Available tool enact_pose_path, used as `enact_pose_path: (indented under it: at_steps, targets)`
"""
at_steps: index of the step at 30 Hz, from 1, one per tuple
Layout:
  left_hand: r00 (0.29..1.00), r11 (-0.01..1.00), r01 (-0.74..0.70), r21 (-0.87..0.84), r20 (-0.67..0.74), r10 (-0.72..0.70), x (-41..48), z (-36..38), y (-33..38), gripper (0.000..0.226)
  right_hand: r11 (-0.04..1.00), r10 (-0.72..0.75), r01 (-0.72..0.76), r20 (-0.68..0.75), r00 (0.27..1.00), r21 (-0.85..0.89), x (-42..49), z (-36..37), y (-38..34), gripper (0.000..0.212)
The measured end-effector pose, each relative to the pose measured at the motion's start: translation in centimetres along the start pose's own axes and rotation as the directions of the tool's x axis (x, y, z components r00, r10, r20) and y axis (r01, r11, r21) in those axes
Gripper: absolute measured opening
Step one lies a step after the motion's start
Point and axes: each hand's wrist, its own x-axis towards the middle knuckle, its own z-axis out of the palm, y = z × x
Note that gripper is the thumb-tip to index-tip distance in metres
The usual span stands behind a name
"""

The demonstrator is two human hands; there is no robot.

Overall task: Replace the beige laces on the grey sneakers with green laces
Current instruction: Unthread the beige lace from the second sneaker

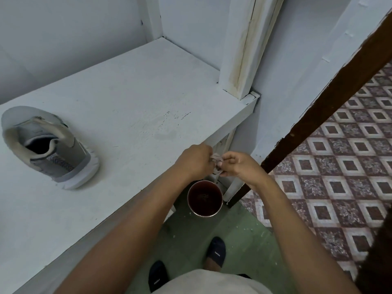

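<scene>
Shelf (137, 92) edge: left hand (194, 160), right hand (241, 165) pinch lace (217, 161) (sneaker (48, 145) apart).

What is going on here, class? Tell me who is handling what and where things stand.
A person stands at a white shelf. Their left hand and right hand together pinch a small pale bundle, apparently a removed beige lace. They hold it just past the shelf's edge, above a round dark container on the floor. One grey sneaker lies untouched on the shelf, with no lace plainly showing. No green laces are in view.
</scene>
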Motion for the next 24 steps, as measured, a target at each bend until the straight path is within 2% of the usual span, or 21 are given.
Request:
enact_pose_path:
  at_steps: [2,4,7,10,13,16,21,24]
  targets:
    - [0.998,0.989,0.011,0.151,0.059,-0.020,0.1,0.2,0.3,0.016,0.994,0.009,-0.011,-0.014,1.000,-0.107,0.5,-0.3,0.2,0.012]
    - [0.993,0.974,0.011,0.225,0.116,-0.038,0.1,-0.1,0.7,0.022,0.968,0.025,-0.029,-0.017,1.000,-0.248,1.0,-0.7,0.2,0.024]
    - [0.995,0.982,-0.002,0.188,0.099,-0.017,0.4,-0.9,1.6,0.024,0.884,0.041,-0.035,0.004,0.999,-0.467,1.7,-1.3,-0.1,0.048]
    - [0.999,0.997,0.021,0.074,-0.044,-0.018,0.9,-2.3,2.2,0.038,0.840,0.013,-0.012,-0.001,1.000,-0.542,2.0,-2.0,-0.9,0.043]
    - [0.976,0.999,0.037,-0.029,-0.216,-0.042,1.2,-3.9,2.2,0.043,0.888,-0.068,0.029,-0.068,0.995,-0.459,2.0,-2.3,-2.4,0.021]
    - [0.926,0.994,0.042,-0.102,-0.369,-0.077,0.9,-5.6,1.8,0.036,0.937,-0.169,0.128,-0.101,0.980,-0.325,1.4,-2.1,-5.3,0.012]
    - [0.833,0.984,0.037,-0.172,-0.538,-0.125,-1.0,-8.7,0.8,0.028,0.906,-0.351,0.328,-0.044,0.935,-0.267,0.5,-0.2,-10.8,0.012]
    - [0.750,0.970,0.042,-0.238,-0.634,-0.188,-3.4,-10.9,-0.4,0.023,0.874,-0.432,0.422,0.013,0.902,-0.242,0.6,2.1,-13.6,0.014]
